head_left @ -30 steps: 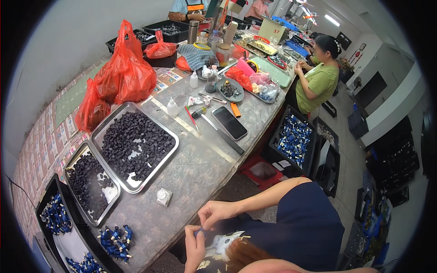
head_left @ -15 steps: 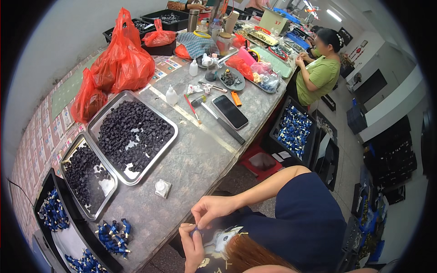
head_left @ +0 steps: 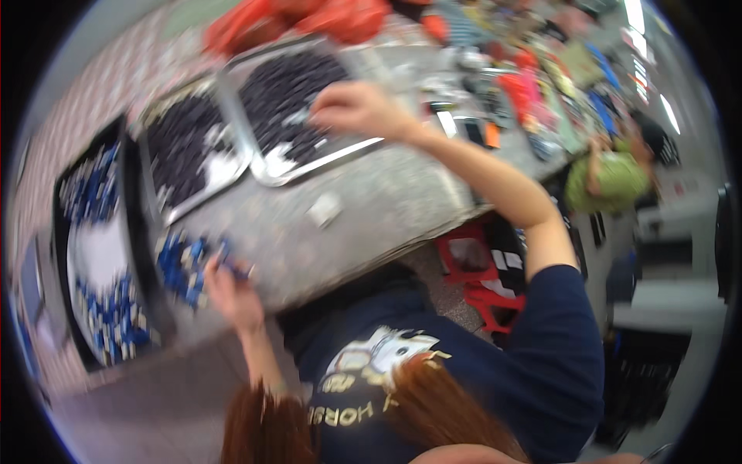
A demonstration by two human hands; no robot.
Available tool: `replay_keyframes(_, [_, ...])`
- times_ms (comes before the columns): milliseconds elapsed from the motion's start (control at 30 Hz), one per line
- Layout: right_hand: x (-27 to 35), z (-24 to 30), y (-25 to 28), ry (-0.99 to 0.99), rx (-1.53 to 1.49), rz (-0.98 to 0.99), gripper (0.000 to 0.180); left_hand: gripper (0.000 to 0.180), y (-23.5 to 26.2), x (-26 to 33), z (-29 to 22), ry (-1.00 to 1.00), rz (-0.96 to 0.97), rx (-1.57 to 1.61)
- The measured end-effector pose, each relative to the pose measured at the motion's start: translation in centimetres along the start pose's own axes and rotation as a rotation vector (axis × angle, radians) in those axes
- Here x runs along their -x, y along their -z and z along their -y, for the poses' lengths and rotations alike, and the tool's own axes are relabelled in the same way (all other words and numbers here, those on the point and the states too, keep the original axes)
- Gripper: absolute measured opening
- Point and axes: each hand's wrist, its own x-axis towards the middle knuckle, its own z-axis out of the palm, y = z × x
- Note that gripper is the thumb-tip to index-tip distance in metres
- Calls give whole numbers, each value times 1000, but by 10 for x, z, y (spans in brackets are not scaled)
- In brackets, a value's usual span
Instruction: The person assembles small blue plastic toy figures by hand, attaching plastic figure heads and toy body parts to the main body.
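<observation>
My right hand point(head_left: 363, 110) is over the right side of the larger metal tray point(head_left: 309, 172), which holds many small dark purple-black pieces point(head_left: 282, 85). Its fingers are smeared by motion, so whether they grip anything does not show. My left hand point(head_left: 234, 298) is beside a loose pile of small blue and cream pieces point(head_left: 183, 267) on the table. Blue shows next to its fingertips, but blur hides whether a piece is in them or lies behind. A smaller metal tray point(head_left: 182, 210) of similar dark pieces stands left of the larger one.
At the far left stands a black bin point(head_left: 139, 255) with more blue and cream pieces. A small white object point(head_left: 325, 209) sits on the grey table point(head_left: 371, 220). Red plastic bags point(head_left: 340, 19) lie beyond the trays. A person in green point(head_left: 610, 182) is at the right.
My hands were together over my lap at a small blue piece. They have parted: the right moved up over the larger tray, the left toward the blue pile. The view has shifted and blurred.
</observation>
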Motion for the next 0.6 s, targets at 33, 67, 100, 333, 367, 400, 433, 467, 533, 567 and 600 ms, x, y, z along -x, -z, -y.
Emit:
replay_keyframes(33, [-12,-6,-1,-151,-86,81,17,23,7,-1,7,-46,-37,-28])
replay_keyframes(67, [-24,-18,-9,-138,-43,102,17,22,15,1,9,-54,-17,-33])
replay_keyframes(100, [-36,-30,-19,-128,13,109,18,21,19,3,12,-57,18,-28])
replay_keyframes(333, [-103,-19,-84,182,337,384,22,19,16,0,8,-100,62,-273])
replay_keyframes(367, [-110,-18,-90,146,377,382,21,20,14,-1,6,-69,16,-375])
replay_keyframes(400, [-116,-24,-96,169,518,449,21,21,12,-4,10,-30,17,-459])
replay_keyframes(433, [-121,-15,-112,141,626,509,21,21,15,-3,16,-65,-56,-412])
replay_keyframes(467, [-118,-13,-115,297,669,450,22,21,19,-2,16,-58,-47,-371])
replay_keyframes(533, [-142,-30,-177,533,683,350,17,20,19,0,6,-127,-44,-199])
replay_keyframes(567, [-144,-22,-186,567,835,432,14,19,19,1,3,-146,-67,-225])
replay_keyframes(600, [-144,-25,-195,603,805,427,13,20,23,3,2,-137,-6,-226])
